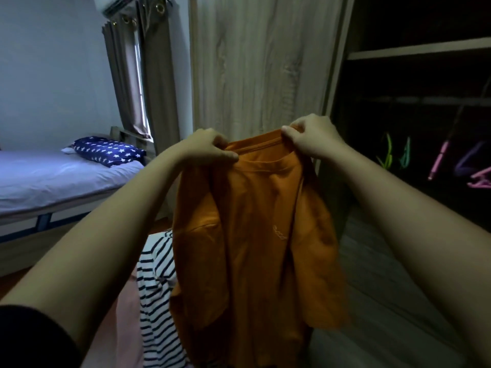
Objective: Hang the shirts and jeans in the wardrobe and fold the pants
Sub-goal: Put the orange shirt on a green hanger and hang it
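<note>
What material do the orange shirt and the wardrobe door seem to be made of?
The orange shirt: soft knit fabric, probably cotton, matte; it drapes in folds. The wardrobe door: pale wood-grain board, perhaps laminate, matte; grain lines show.

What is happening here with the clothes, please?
A person holds up an orange fabric T-shirt by its neckline. The left hand and the right hand each pinch one side of the collar. The shirt hangs free in front of the open dark wardrobe, where coloured plastic hangers hang on the rail. No hanger shows in the shirt yet. A black-and-white striped garment lies below.
</note>
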Available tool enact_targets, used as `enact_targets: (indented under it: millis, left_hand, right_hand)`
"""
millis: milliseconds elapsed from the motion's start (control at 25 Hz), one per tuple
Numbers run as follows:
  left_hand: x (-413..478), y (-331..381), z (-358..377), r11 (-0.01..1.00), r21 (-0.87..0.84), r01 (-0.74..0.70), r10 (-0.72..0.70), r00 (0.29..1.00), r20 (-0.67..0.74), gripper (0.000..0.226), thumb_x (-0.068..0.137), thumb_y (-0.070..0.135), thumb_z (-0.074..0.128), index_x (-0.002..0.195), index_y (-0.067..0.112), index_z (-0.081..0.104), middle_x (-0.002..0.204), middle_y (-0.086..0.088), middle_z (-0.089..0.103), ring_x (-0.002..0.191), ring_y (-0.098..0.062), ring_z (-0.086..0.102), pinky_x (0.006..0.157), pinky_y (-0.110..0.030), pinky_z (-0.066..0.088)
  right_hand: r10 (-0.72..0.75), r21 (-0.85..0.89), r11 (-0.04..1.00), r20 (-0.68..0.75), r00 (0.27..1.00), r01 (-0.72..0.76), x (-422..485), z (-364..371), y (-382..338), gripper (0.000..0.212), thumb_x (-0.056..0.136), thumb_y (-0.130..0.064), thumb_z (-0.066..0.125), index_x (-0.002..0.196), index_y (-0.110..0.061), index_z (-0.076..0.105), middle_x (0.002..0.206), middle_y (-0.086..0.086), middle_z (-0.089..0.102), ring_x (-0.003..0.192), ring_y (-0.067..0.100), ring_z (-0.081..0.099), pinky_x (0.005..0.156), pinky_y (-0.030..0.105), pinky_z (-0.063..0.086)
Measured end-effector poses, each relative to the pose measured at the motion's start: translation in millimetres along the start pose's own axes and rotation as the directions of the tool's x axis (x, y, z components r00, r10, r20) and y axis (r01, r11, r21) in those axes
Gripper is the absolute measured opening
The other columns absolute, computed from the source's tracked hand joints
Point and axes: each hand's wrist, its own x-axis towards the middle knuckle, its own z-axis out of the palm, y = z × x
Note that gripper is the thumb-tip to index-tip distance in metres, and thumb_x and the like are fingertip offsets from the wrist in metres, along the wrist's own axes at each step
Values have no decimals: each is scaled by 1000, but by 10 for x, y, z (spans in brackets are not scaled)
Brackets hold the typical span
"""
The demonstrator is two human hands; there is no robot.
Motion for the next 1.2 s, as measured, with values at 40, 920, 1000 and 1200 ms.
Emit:
enact_targets:
  millis: [40, 920, 1000, 1200]
  left_hand:
    - [35, 28, 55, 1000, 17, -8, 9, 999, -53, 21, 91, 34, 58, 97, 16, 64, 82, 6, 58, 72, -7, 53, 61, -17, 37]
    - [719, 892, 878, 795, -596, -115, -22, 976, -217, 24, 84, 9, 49, 69, 14, 67, 67, -4, 62, 60, -16, 56, 54, -25, 46]
    - [829, 1015, 1009, 817, -560, -133, 71, 989, -132, 23, 88, 13, 47, 74, 12, 65, 66, -3, 57, 61, -15, 54, 54, -24, 41]
    - [1077, 1232, 1357, 685, -718, -123, 111, 992, -63, 26, 85, 18, 46, 60, 12, 48, 58, -4, 42, 53, -17, 40, 53, -27, 34]
  right_hand:
    - [-51, -61, 997, 5, 999, 51, -35, 4, 64, 21, 96, -37, 46, 92, -23, 61, 78, -8, 57, 71, 6, 57, 57, 17, 40]
    - [482, -353, 836, 103, 870, -421, -946, -962, 1210, 44, 82, -1, 59, 122, -18, 60, 128, 5, 57, 101, 13, 58, 70, 16, 47]
    - [526, -234, 828, 8, 851, -509, -1051, -934, 1242, 37, 80, -1, 60, 113, -19, 64, 120, 4, 61, 91, 10, 58, 67, 17, 46]
    - [520, -167, 814, -220, 826, -557, -1166, -1128, 1365, 26, 87, -3, 48, 96, -17, 68, 112, 4, 63, 89, 10, 55, 75, 23, 45]
